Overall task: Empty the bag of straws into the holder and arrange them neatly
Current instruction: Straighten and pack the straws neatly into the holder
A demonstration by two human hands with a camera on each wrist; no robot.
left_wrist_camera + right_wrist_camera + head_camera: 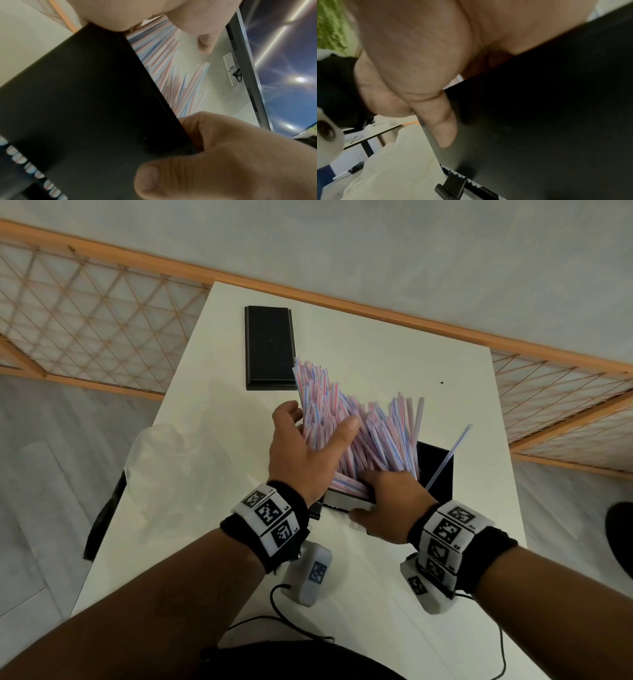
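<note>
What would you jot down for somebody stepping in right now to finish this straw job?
Left hand: open, fingers pressing the leaning straws.
Right hand: gripping the near edge of the black holder, fingers down among the straws.
Done: the straws stand in the holder; the emptied bag lies on the table to the left.
Left: they fan out unevenly and one leans off alone at the right; gather and level them. The black lid lies behind.
</note>
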